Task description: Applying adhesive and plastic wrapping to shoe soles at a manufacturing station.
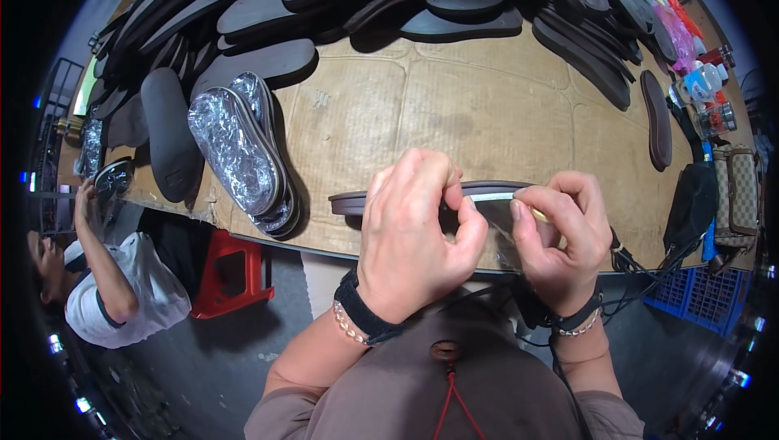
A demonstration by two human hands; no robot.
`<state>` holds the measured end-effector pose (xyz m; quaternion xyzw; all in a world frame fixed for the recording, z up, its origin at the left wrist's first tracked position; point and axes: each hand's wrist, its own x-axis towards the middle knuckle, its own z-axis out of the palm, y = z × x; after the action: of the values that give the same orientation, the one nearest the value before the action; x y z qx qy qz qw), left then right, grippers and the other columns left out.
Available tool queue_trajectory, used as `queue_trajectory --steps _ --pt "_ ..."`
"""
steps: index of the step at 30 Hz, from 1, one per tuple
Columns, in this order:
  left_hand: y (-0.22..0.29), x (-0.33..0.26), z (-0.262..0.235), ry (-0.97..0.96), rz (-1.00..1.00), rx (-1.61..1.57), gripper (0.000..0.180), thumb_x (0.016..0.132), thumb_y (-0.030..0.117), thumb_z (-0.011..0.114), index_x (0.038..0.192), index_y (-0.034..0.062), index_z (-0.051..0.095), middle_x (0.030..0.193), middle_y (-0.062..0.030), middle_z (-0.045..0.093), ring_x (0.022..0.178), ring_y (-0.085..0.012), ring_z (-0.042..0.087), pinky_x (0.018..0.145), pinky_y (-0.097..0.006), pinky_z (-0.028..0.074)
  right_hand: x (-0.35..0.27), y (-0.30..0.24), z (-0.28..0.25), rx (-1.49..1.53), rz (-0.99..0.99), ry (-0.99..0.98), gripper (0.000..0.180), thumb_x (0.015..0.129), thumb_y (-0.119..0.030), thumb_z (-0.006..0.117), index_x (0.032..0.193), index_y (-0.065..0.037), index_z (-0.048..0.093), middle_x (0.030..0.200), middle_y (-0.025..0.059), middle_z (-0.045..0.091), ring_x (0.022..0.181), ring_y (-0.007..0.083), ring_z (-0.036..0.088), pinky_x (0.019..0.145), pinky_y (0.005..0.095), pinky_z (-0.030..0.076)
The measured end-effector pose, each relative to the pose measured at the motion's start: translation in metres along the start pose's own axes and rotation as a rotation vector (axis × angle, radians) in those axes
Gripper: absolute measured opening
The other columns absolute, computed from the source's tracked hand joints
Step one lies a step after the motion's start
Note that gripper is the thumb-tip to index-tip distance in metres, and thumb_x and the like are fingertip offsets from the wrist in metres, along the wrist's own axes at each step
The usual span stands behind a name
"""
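Shoe sole [422,197] lay edge-up just below frame centre over the cardboard-covered desk [487,107], long axis left to right. Left hand [414,233] fingers pinched its middle; right hand [560,233] fingers clamped clear film [499,233] at its right end.

Left hand [414,229] and right hand [560,233] raised side by side, fingers curled in pinches, wrists banded.

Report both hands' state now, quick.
Left hand: closed, pinching the dark shoe sole and the clear film on it.
Right hand: closed, pinching the same clear film at the sole's edge.
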<state>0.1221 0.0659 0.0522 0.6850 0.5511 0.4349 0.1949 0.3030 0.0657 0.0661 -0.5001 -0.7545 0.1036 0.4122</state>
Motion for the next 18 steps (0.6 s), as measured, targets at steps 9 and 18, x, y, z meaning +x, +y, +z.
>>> queue_trajectory --steps 9,18 --pt "0.005 0.0 -0.011 -0.067 -0.161 -0.112 0.022 0.086 0.003 0.069 0.103 0.0 0.054 0.095 -0.0132 0.067 0.091 -0.0243 0.07 0.083 -0.035 0.054 -0.004 -0.001 -0.001 0.025 0.02 -0.002 0.018 0.078 0.002 0.078 0.093 -0.006 0.074 0.092 0.0106 0.06 0.067 0.0209 0.059 0.056 0.032 0.047" --pt "0.001 0.007 -0.023 -0.199 -0.185 -0.199 0.019 0.093 0.001 0.069 0.108 -0.0003 0.057 0.097 -0.0097 0.069 0.096 -0.0209 0.07 0.088 -0.033 0.054 -0.003 0.002 0.0 0.033 0.018 0.007 0.015 0.08 0.001 0.079 0.093 -0.006 0.073 0.091 0.0103 0.059 0.064 0.0196 0.056 0.055 0.0311 0.046"
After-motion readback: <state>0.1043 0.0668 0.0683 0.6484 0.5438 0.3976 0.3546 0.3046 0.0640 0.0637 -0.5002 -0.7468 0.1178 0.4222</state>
